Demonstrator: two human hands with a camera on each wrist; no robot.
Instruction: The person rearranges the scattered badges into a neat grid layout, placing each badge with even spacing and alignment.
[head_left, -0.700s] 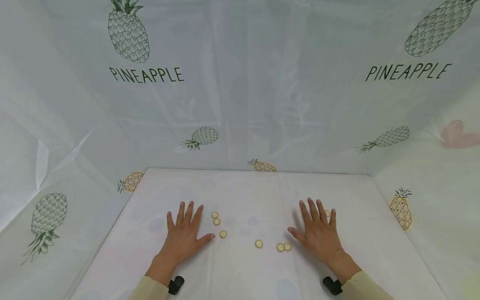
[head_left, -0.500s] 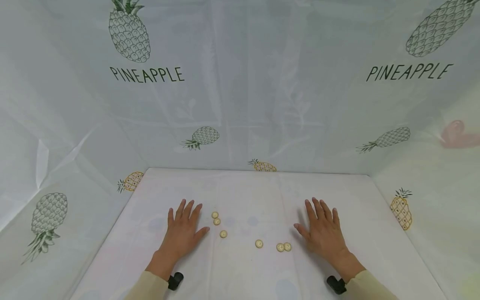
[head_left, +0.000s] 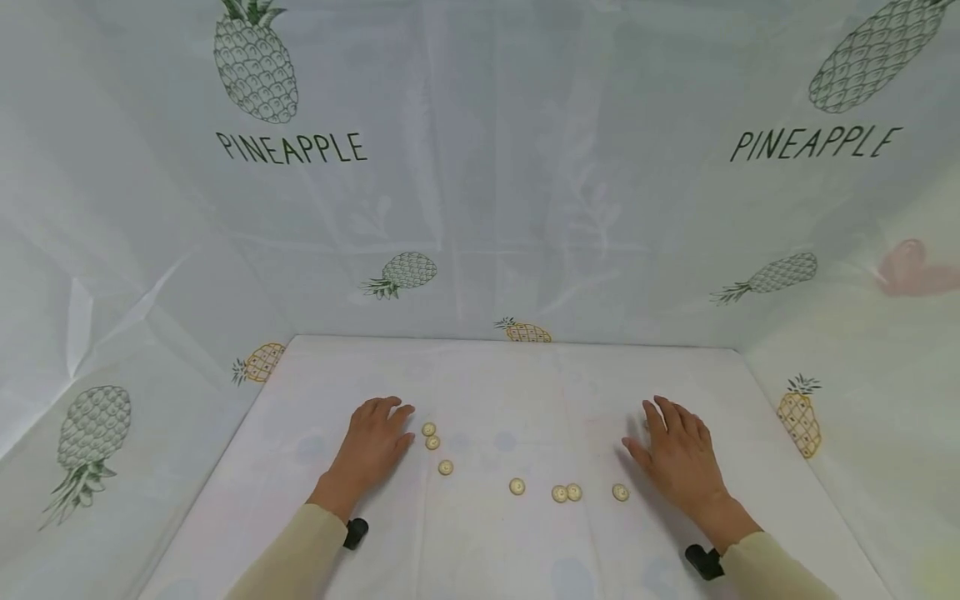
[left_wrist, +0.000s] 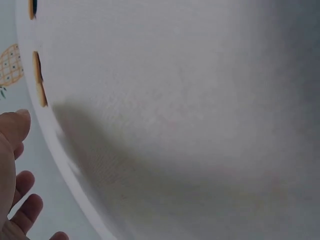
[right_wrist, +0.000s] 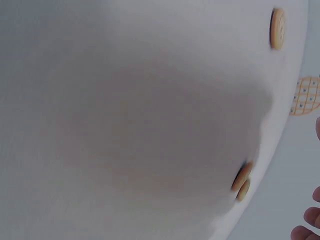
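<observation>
Several small round cream-coloured discs with marks on their faces lie on the white cloth. My left hand (head_left: 371,443), fingers loosely bent and holding nothing, is just left of two touching discs, a far one (head_left: 429,428) and a near one (head_left: 432,442). A third disc (head_left: 446,467) lies nearer me. My right hand (head_left: 681,457) hovers over the right side with relaxed, slightly bent fingers and nothing in them. By its index finger a disc (head_left: 647,424) is mostly hidden. Left of the wrist lies another disc (head_left: 620,492). The right wrist view shows a wooden-looking disc (right_wrist: 278,28) edge-on.
Between the hands lie a single disc (head_left: 517,486) and a side-by-side pair, its left disc (head_left: 559,493) touching its right disc (head_left: 573,492). A pale pineapple-print curtain (head_left: 480,208) walls the cloth-covered table (head_left: 480,383) at the back and sides.
The right hand has moved right, uncovering the disc left of its wrist. My left hand has shifted slightly right, its spread fingers now more bent. The visible discs have stayed put.
</observation>
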